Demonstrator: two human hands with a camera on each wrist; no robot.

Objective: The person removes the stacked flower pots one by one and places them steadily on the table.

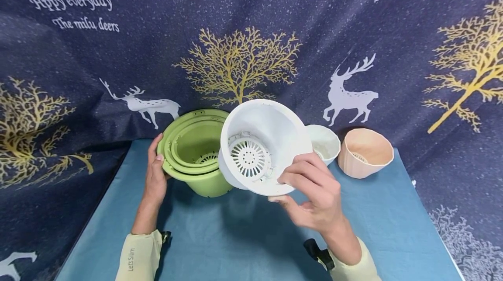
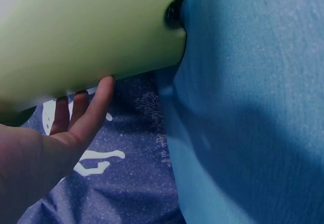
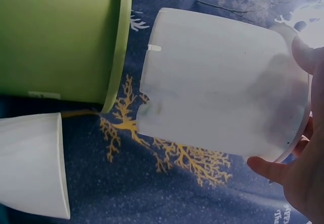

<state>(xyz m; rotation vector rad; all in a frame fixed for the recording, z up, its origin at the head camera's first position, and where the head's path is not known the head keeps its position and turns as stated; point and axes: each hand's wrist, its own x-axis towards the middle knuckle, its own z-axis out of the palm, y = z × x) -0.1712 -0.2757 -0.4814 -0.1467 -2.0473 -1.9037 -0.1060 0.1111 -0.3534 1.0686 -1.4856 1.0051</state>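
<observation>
In the head view, the right hand [image 1: 314, 196] sits just right of center in the lower half of the frame, thumb and curled fingers pinching the lower rim of a large white pot [image 1: 262, 150] that is lifted off the blue table cover [image 1: 243, 233] and tipped so its mouth and perforated drain disc face the camera. Directly left of it and partly behind it, the nested green pots [image 1: 194, 152] lean on their side, and the left hand [image 1: 155, 171] rests against their left rim with fingers nearly straight. To the right of the white pot stand a small white pot [image 1: 326, 141] and, farther right, a peach pot [image 1: 365, 152], both on the cover before the dark deer-print backdrop [image 1: 78, 75]. In the left wrist view, the green pots [image 2: 86, 37] fill the upper left of the frame; the left hand [image 2: 45, 148] at lower left reaches up with extended fingertips touching their wall. In the right wrist view, the white pot [image 3: 217, 87] fills the center, held at the right edge by the right hand [image 3: 304, 173], thumb above and fingers below its rim; the green pots [image 3: 61, 42] lie at upper left and the small white pot [image 3: 33, 163] at lower left.
</observation>
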